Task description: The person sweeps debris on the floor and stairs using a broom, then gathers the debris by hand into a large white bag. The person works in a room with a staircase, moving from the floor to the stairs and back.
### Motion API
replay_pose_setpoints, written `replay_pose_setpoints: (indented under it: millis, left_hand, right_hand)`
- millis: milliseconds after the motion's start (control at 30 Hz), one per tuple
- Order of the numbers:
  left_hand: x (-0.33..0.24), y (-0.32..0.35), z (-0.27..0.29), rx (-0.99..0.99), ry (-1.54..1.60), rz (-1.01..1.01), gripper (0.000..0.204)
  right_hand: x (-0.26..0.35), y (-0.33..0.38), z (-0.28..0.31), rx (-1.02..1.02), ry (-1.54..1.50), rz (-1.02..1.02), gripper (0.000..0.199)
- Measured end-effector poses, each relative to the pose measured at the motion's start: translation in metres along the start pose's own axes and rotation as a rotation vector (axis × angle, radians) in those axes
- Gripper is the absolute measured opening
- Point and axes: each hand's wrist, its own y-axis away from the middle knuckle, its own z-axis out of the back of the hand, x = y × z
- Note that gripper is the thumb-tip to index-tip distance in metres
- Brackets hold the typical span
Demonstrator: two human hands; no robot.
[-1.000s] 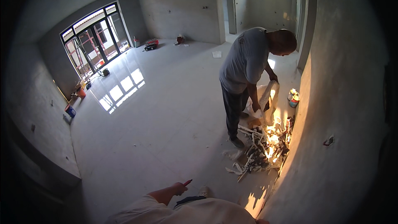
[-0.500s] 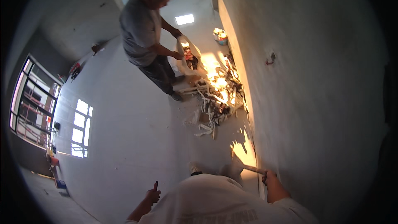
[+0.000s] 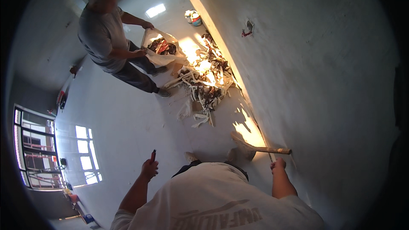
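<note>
My left hand (image 3: 149, 169) is closed around a short, slim red tool with a dark tip (image 3: 153, 155), too small to name surely, pointing up. To the right, my right hand (image 3: 279, 164) is closed beside the wall. Just beyond it lies or leans a wooden-handled tool (image 3: 272, 150), its flared far end resembling a broom head. The handle's free end extends past my hand, apart from it. Whatever my right fingers hold is hard to make out. Ahead, a heap of scraps and strips (image 3: 208, 81) lies against the wall, partly in bright sunlight.
A co-worker (image 3: 104, 34) stands at the far left, holding a white sack (image 3: 159, 61) open with dark and red scraps inside. Buckets (image 3: 194, 17) stand by the wall (image 3: 315, 81) beyond the heap. The wall has a small hole (image 3: 248, 27). A window (image 3: 38, 149) is at left.
My right hand has come off the wooden handle, which now lies beyond it. My left hand has risen with the red tool. The view has turned; the co-worker and heap sit farther left.
</note>
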Motion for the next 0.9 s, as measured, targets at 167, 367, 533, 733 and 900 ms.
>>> replay_pose_setpoints:
  millis: [167, 367, 533, 733, 900]
  left_hand:
    - [-0.126, -0.021, -0.06, 0.415, 0.194, -0.192, 0.025]
    - [-0.213, -0.07, -0.052, 0.679, -0.132, -0.416, 0.023]
    - [-0.075, -0.276, 0.033, 0.128, -0.441, -0.435, 0.035]
    - [0.051, -0.326, 0.057, 0.762, -0.021, 0.322, 0.023]
    - [0.053, -0.309, 0.057, 0.907, 0.06, 0.313, 0.026]
  right_hand:
    - [-0.004, 0.149, -0.117, 0.762, 0.223, 0.178, 0.016]
    - [-0.024, 0.297, -0.265, 0.953, 0.613, 0.482, 0.041]
    - [-0.097, 0.244, -0.282, 0.679, 1.416, 1.02, 0.041]
    - [-0.134, 0.195, -0.205, 0.798, 1.704, 0.904, 0.042]
    - [-0.106, 0.196, -0.179, 0.664, 1.811, 1.037, 0.037]
